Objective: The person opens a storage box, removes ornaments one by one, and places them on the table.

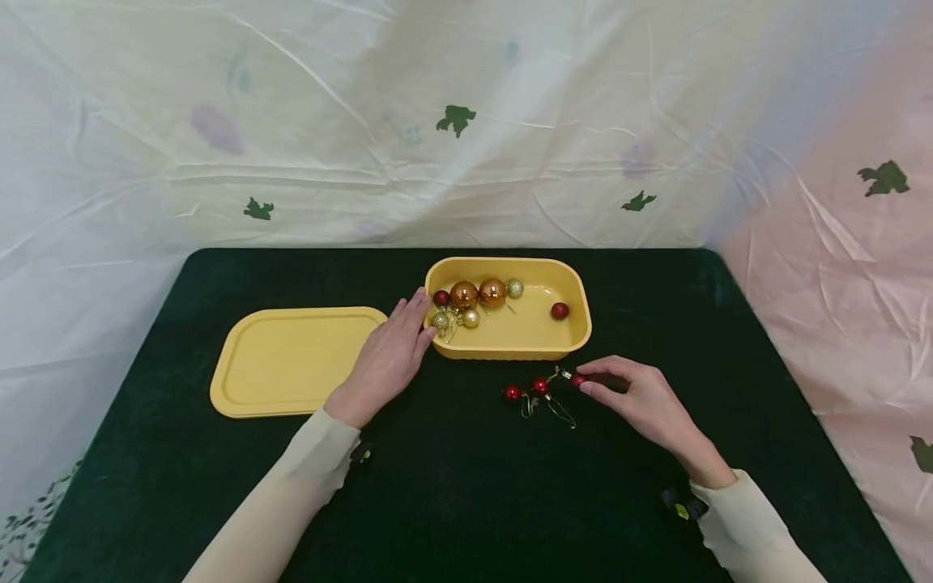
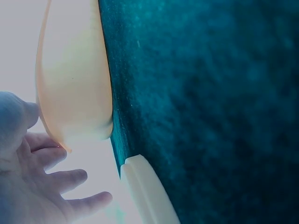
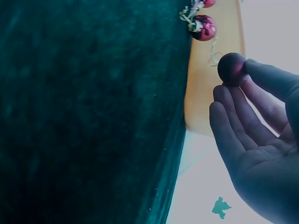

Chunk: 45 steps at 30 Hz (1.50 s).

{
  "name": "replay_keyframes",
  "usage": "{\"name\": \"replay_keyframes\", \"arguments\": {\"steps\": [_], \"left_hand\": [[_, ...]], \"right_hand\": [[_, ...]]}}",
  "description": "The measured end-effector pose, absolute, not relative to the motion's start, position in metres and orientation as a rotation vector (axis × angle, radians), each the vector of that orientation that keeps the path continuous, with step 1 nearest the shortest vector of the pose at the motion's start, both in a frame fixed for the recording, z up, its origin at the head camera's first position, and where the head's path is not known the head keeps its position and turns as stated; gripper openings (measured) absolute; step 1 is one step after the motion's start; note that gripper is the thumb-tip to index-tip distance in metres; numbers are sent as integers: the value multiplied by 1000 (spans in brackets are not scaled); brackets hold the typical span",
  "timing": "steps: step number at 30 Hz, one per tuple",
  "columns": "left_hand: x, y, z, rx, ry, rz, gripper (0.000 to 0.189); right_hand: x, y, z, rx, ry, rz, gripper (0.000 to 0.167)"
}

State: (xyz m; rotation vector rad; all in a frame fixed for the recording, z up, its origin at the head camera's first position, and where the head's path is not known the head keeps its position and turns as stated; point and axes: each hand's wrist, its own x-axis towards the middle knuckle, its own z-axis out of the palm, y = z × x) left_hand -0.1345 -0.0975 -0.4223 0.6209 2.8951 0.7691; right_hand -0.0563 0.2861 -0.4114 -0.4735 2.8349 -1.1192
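Note:
At the left end of a yellow plastic box (image 1: 503,354), my left hand (image 1: 389,348) rests against the rim; its outer fingers (image 2: 88,204) stretch out straight and spread. My right hand (image 1: 641,397) pinches a small red Christmas bauble (image 3: 231,69) between thumb and fingertips, just above the cloth in front of the box. Two more red baubles (image 1: 540,385) with gold hanging strings lie to the left of it. Inside the box are two large copper-coloured baubles (image 1: 492,292), several small gold baubles (image 1: 470,318) and two dark red baubles (image 1: 560,311).
A yellow lid (image 1: 291,364) lies flat on the dark green tablecloth (image 1: 452,502), left of the box and partly behind my left hand. Behind the table hangs a pale curtain (image 1: 350,178) with green bird-shaped patches.

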Motion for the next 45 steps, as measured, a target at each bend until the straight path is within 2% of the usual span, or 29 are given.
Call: {"name": "replay_keyframes", "arguments": {"steps": [35,45], "left_hand": [[-129,-97,-417,571,2890,782,59],[-133,-101,-417,641,2909,836,66]], "right_hand": [[-64,284,-421,-498,2709,-1059,29],[-58,284,-400,-437,2829,-911,29]]}}
